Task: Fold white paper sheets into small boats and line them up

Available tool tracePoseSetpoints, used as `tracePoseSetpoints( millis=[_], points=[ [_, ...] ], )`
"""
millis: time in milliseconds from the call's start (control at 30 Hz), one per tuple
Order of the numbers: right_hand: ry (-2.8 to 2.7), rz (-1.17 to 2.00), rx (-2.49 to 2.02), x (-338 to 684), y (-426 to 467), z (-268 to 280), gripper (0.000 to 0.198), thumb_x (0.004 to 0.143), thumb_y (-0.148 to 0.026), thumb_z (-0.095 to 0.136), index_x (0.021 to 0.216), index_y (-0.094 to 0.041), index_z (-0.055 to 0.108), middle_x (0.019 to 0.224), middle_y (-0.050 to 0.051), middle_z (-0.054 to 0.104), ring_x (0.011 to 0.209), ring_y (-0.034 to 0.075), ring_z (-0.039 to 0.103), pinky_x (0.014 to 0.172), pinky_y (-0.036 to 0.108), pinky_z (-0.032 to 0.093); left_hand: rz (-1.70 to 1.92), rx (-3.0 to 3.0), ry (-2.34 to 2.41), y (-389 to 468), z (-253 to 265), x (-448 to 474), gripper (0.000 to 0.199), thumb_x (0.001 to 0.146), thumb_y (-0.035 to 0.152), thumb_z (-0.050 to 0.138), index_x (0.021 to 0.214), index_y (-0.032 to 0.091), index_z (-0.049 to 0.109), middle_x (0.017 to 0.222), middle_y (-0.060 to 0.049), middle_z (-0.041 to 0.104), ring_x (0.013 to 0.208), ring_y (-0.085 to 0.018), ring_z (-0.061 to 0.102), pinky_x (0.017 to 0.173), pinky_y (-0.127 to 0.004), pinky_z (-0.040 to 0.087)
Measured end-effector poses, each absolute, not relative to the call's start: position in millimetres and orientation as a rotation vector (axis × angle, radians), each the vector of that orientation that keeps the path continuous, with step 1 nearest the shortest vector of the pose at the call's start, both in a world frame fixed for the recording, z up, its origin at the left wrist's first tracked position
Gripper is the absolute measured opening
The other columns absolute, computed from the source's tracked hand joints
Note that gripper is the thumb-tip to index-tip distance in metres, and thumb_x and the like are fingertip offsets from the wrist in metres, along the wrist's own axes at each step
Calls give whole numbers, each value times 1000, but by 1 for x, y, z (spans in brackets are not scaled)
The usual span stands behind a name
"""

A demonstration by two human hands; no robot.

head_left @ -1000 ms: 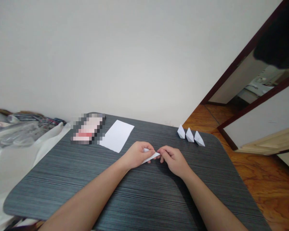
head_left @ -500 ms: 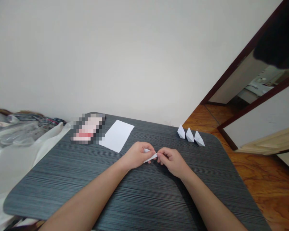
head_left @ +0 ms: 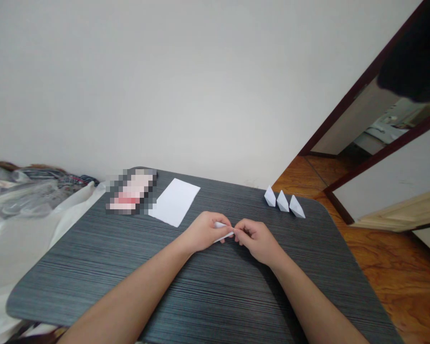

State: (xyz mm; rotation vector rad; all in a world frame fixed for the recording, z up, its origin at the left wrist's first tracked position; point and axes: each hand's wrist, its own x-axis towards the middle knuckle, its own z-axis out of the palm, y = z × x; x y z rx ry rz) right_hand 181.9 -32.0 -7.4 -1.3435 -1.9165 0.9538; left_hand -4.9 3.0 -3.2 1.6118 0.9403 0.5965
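A small folded piece of white paper is held over the middle of the table. My left hand is closed round it, thumb on the near side and fingers behind. At the paper's right tip, my right hand pinches with thumb and forefinger. Both hands' fingertips nearly meet there, and they hide part of the folds. Beyond my left hand lies a white paper sheet, flat on the table. Three folded paper boats stand in a row at the far right: a left one, a middle one and a right one.
The dark wood-grained table has rounded corners and its far edge is by a pale wall. A blurred-out pinkish object lies at the far left. Plastic-wrapped fabric is heaped left of the table. Wooden floor shows at right.
Almost nothing differs. My hands keep their grip on the folded paper, with only a very slight shift of the fingers near its right tip.
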Motion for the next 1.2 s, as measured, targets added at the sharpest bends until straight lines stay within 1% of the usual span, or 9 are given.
tracePoseSetpoints(
  millis=[167, 400, 500, 700, 967, 1200],
  points=[
    [-1908, 985, -1325, 181, -32, -6, 20, 86, -19, 48, 70, -17, 59, 62, -1, 59, 56, 11, 53, 55, 22, 39, 610, 1649, 914, 4, -4, -6, 21, 78, 29, 53, 80, 13, 66, 66, -4, 65, 58, -13, 59, 53, -20, 42],
    [-1913, 986, -1342, 181, -31, -7, 17, 85, -21, 50, 71, -17, 59, 60, -1, 58, 54, 11, 52, 53, 21, 38, 618, 1673, 929, 3, -2, -6, 20, 78, 28, 53, 79, 13, 66, 61, -3, 62, 57, -12, 58, 52, -20, 41],
    [-1910, 975, -1336, 181, -32, -7, 18, 85, -20, 50, 71, -17, 59, 61, -1, 59, 55, 11, 53, 54, 21, 39, 617, 1671, 936, 3, 0, -6, 20, 77, 27, 53, 79, 13, 66, 62, -3, 63, 57, -12, 57, 53, -20, 41],
    [-1880, 1026, -1327, 182, -33, -8, 18, 86, -18, 48, 73, -17, 60, 66, 0, 62, 57, 11, 57, 56, 21, 42, 627, 1651, 910, 3, 1, -6, 20, 79, 28, 52, 80, 13, 66, 63, -3, 63, 57, -12, 58, 53, -20, 41],
    [-1921, 952, -1324, 182, -32, -6, 20, 85, -17, 48, 70, -17, 60, 63, -1, 61, 56, 11, 56, 57, 22, 42, 621, 1643, 904, 2, 2, -7, 19, 78, 28, 53, 79, 14, 65, 61, -2, 63, 58, -12, 58, 53, -20, 41],
    [-1880, 928, -1344, 184, -32, -8, 19, 85, -16, 48, 70, -17, 59, 64, 0, 61, 57, 11, 56, 56, 22, 41, 597, 1581, 952, 1, 5, -8, 23, 80, 32, 49, 85, 14, 63, 61, -3, 64, 58, -14, 59, 53, -20, 42]
  ],
)
